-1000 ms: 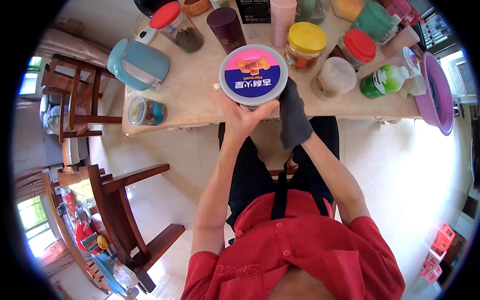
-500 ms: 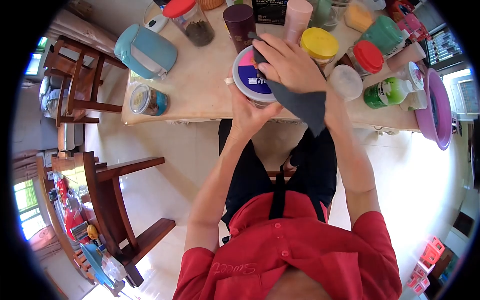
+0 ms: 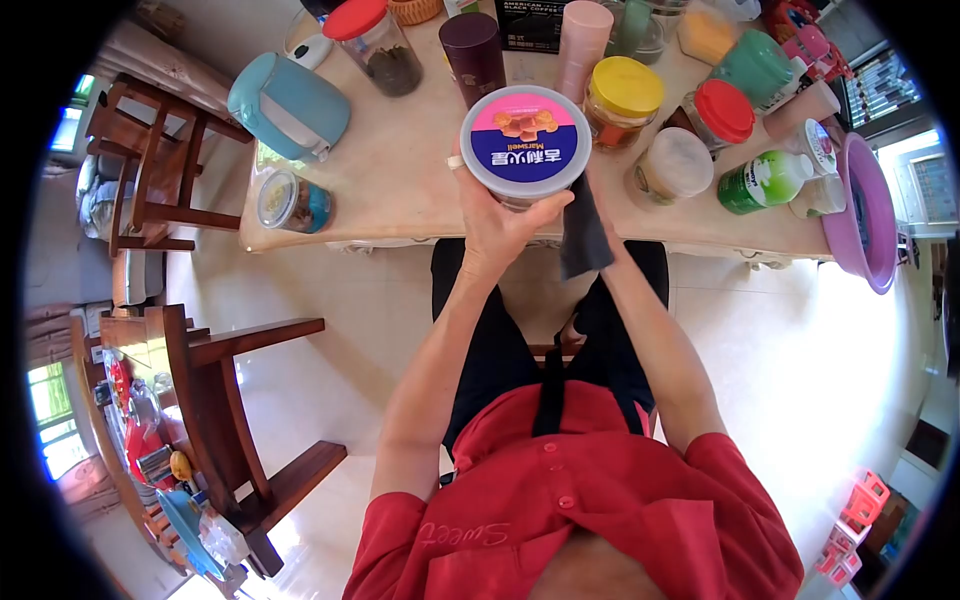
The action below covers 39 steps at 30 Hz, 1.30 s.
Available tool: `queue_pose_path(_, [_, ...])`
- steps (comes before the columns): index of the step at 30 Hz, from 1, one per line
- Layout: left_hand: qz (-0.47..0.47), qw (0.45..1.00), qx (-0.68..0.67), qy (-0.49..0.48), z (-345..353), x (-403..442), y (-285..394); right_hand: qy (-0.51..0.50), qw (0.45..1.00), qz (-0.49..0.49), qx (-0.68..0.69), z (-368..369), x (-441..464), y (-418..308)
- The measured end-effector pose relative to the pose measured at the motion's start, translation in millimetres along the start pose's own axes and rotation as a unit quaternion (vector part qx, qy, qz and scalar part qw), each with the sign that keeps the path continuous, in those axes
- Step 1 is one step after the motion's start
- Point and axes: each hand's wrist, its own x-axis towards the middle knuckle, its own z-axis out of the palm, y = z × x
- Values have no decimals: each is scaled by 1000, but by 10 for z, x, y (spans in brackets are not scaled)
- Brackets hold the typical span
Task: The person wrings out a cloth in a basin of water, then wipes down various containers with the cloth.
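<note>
A round tub (image 3: pixel 525 142) with a pink and dark blue lid is held up above the table's front edge. My left hand (image 3: pixel 497 222) is wrapped round its left and near side, with the thumb along the near rim. A dark grey cloth (image 3: pixel 584 235) hangs at the tub's right side. My right hand (image 3: pixel 598 205) is behind that cloth, pressing it against the tub; most of its fingers are hidden by the cloth and the tub. Just right of the tub stands a jar with a yellow lid (image 3: pixel 627 88), and behind it a dark purple canister (image 3: pixel 473 52).
On the table (image 3: pixel 390 180) are a blue kettle (image 3: pixel 290 105), a small clear jar (image 3: pixel 293 202), red-lidded jars, a pink tumbler (image 3: pixel 583 45) and a green bottle (image 3: pixel 765 182). A purple basin (image 3: pixel 862 215) is at the right end. Wooden chairs (image 3: pixel 225 400) stand left.
My right hand and the cloth have moved down off the lid to the tub's right side. The whole lid shows again. My left hand keeps its hold.
</note>
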Motion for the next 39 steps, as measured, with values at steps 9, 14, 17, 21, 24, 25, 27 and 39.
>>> queue_pose_path(9, [28, 989, 85, 115, 360, -124, 26, -12, 991, -79, 110, 107, -355, -814])
queue_pose_path(14, [43, 987, 147, 57, 51, -326, 167, -57, 985, -96, 134, 94, -213, -891])
queue_pose_path(17, [-39, 987, 102, 120, -297, -184, 249, -41, 988, -59, 139, 63, -219, -901])
queue_pose_path(21, [101, 974, 194, 59, -261, 453, 722, -65, 984, -92, 136, 34, -53, -695])
queue_pose_path(24, [150, 925, 339, -78, -104, 692, 751, -57, 976, -105, 183, 87, -39, -544])
queue_pose_path(25, [188, 902, 368, -124, -66, 722, 683, -33, 968, -103, 225, 107, -40, -495])
queue_pose_path(27, [224, 875, 392, -177, -25, 735, 633, -31, 967, -90, 235, 106, -29, -311])
queue_pose_path(39, [26, 912, 408, 46, -514, 306, 743, 4, 934, -351, -69, 891, -225, -755])
